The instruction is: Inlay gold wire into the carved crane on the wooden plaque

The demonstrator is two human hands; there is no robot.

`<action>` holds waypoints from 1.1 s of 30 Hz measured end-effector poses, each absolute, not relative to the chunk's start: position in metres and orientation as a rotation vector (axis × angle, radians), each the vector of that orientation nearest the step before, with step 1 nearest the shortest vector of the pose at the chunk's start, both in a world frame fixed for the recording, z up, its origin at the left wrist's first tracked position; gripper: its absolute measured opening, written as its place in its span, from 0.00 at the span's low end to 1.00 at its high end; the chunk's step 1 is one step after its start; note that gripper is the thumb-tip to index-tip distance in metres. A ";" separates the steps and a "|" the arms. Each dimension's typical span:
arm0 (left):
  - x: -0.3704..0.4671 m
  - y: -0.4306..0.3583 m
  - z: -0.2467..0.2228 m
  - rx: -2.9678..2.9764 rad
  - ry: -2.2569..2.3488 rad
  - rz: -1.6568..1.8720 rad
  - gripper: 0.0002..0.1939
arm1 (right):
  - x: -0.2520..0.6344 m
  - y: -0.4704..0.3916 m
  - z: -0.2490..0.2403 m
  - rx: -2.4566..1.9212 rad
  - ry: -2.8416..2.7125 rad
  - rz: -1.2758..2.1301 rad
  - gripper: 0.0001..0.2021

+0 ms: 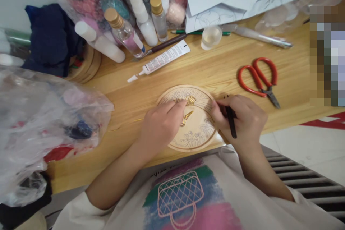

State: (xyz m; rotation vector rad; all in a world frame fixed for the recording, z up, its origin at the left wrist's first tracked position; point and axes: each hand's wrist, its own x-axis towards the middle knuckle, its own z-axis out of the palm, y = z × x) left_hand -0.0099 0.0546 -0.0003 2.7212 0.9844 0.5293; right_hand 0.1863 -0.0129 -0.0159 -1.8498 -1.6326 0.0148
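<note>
1 wooden disc [198,125] — right hand [244,116] grasps black tool [231,124]; left hand [161,122] over disc, grip unclear.

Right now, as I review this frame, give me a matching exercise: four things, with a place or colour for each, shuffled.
1. Pliers
2. Round board
3. Dark tool
4. Tube

A. In the right hand
B. White, lying on the table
C. Red handles
D. Partly covered by the left hand

Pairs: 1-C, 2-D, 3-A, 4-B
</note>
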 end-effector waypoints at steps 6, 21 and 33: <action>-0.009 0.055 0.001 2.725 0.989 0.509 0.10 | 0.186 -0.012 -0.015 -1.841 -1.645 0.010 0.10; -0.010 0.052 -0.004 2.686 0.980 0.558 0.10 | 0.197 -0.011 -0.010 -1.737 -1.243 0.346 0.05; -0.009 0.052 -0.005 2.713 0.996 0.598 0.10 | 0.198 0.016 0.015 -1.508 -1.372 0.834 0.04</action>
